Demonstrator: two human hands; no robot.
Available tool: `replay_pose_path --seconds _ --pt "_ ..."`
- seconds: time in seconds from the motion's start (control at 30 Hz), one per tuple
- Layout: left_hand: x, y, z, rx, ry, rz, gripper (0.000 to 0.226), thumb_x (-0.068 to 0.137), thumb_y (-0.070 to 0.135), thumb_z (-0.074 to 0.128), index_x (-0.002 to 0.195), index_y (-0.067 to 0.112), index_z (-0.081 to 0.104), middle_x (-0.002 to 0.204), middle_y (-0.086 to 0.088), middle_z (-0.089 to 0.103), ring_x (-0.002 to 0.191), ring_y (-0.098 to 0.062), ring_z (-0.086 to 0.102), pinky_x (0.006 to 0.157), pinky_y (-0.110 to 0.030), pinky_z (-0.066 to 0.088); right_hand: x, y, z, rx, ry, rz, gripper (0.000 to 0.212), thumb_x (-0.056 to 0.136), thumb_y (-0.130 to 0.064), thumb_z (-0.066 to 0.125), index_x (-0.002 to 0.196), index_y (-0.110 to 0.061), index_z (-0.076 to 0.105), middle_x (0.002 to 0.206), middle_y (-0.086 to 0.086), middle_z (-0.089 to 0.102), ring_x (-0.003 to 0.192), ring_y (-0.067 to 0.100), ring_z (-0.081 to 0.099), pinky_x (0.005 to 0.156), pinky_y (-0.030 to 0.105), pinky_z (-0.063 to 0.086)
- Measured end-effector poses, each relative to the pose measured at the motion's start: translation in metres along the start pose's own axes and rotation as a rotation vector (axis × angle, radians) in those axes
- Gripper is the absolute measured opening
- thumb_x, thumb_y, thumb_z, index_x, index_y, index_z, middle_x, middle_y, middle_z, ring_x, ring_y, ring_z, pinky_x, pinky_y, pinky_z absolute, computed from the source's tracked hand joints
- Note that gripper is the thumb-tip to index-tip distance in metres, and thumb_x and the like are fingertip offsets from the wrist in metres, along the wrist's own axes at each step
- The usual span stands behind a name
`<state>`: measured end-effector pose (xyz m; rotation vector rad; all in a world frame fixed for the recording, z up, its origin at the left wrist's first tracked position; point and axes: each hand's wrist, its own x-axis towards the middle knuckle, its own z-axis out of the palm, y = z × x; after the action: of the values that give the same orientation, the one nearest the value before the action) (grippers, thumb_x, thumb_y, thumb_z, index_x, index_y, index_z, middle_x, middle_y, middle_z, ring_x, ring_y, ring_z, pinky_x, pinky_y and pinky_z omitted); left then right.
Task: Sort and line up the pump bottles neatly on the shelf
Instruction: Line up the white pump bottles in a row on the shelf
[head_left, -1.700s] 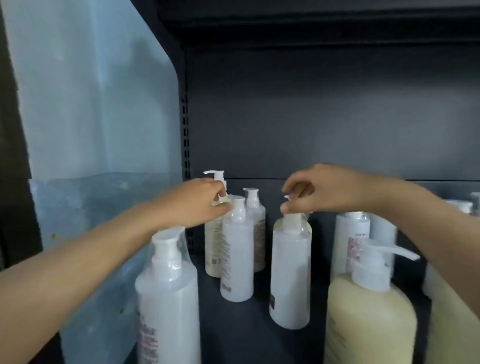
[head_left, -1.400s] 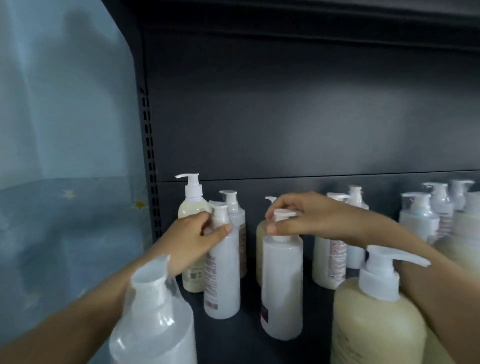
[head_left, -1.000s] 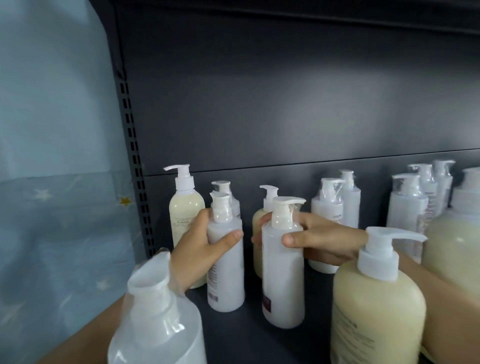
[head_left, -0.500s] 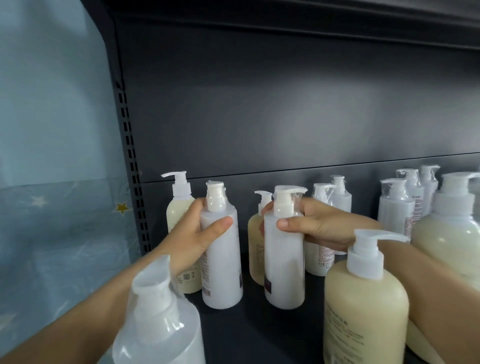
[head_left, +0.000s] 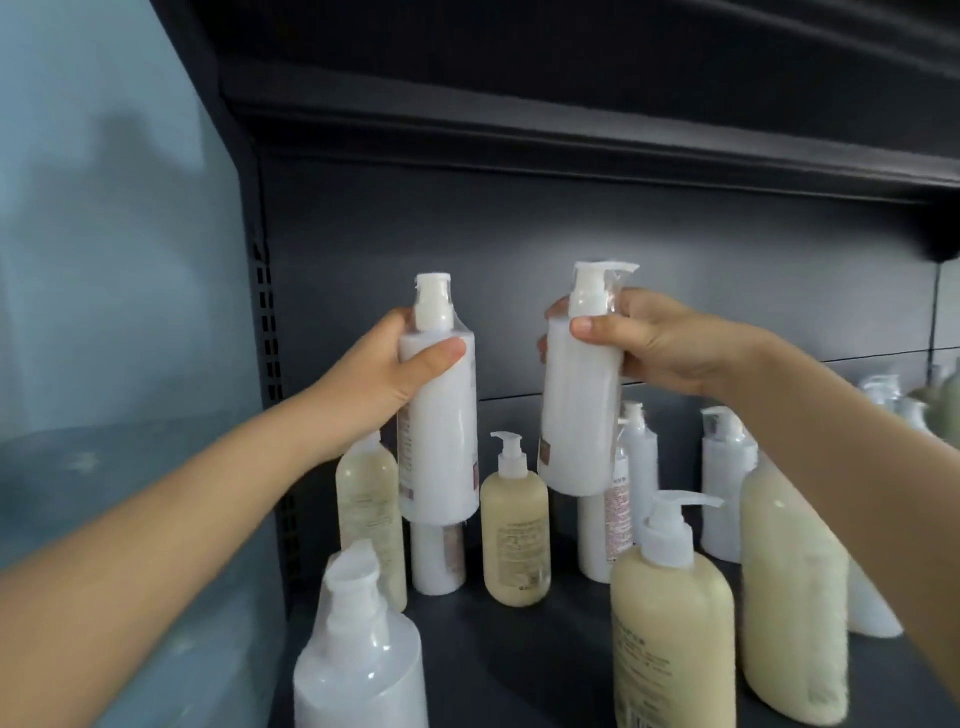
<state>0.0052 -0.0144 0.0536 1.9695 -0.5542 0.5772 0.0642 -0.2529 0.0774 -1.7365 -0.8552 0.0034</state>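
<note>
My left hand (head_left: 379, 379) grips a tall white pump bottle (head_left: 441, 441) near its shoulder and holds it up above the dark shelf (head_left: 519, 649). My right hand (head_left: 660, 343) grips a second tall white pump bottle (head_left: 579, 415) just under its pump, also lifted clear of the shelf. Both bottles hang upright, side by side. Below them stand a cream bottle (head_left: 514, 535), another cream bottle (head_left: 371, 519) at the left and a white bottle (head_left: 439, 558), partly hidden by the raised ones.
A large cream pump bottle (head_left: 670, 623) and a clear-white one (head_left: 358, 660) stand at the front. More white bottles (head_left: 724, 483) and a big cream bottle (head_left: 789, 587) fill the right. An upper shelf (head_left: 571, 130) overhangs; a blue-covered panel (head_left: 119, 312) bounds the left.
Both hands have lifted their white bottles up off the shelf; half a second ago the bottles stood on it. The bottles behind them are uncovered.
</note>
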Motion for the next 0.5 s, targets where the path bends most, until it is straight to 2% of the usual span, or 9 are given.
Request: replay_pose_path --seconds 0.1,0.23,0.43,0.5 --pt "0.008 0.024 -0.004 0.032 0.054 0.050 0.020 0.082 0.040 0.056 0.098 0.035 0.046 0.098 0.012 0.058 0.089 -0.003 0.058 0.076 -0.024 0.048 -0.008 -0.019 -0.003 -0.027 0.018 -0.048 0.031 0.071 -0.026 0.074 0.099 -0.020 0.061 0.099 0.000 0.069 0.105 0.020 0.063 0.100 0.035 0.045" --pt "0.007 0.058 -0.004 0.061 0.153 0.100 0.028 0.087 0.036 0.055 0.109 0.025 0.043 0.097 0.014 0.056 0.087 0.000 0.056 0.073 -0.021 0.046 -0.028 -0.040 -0.008 -0.060 0.037 -0.111 0.028 0.069 -0.030 0.068 0.096 -0.024 0.062 0.101 0.003 0.067 0.103 0.020 0.062 0.106 0.041 0.042" --pt "-0.015 0.107 0.018 0.047 0.209 0.107 0.030 0.087 0.037 0.057 0.110 0.023 0.045 0.097 0.011 0.057 0.087 -0.002 0.057 0.072 -0.022 0.045 -0.067 -0.057 -0.027 -0.049 0.092 -0.189 0.027 0.070 -0.032 0.066 0.095 -0.025 0.062 0.102 0.006 0.066 0.103 0.023 0.062 0.106 0.047 0.041" --pt "-0.028 0.123 0.035 0.015 0.213 0.104 0.024 0.085 0.038 0.060 0.103 0.027 0.048 0.097 0.010 0.059 0.086 -0.004 0.059 0.074 -0.025 0.046 -0.084 -0.059 -0.038 -0.033 0.106 -0.202 0.031 0.068 -0.035 0.068 0.096 -0.024 0.062 0.103 0.006 0.066 0.104 0.024 0.062 0.105 0.048 0.041"
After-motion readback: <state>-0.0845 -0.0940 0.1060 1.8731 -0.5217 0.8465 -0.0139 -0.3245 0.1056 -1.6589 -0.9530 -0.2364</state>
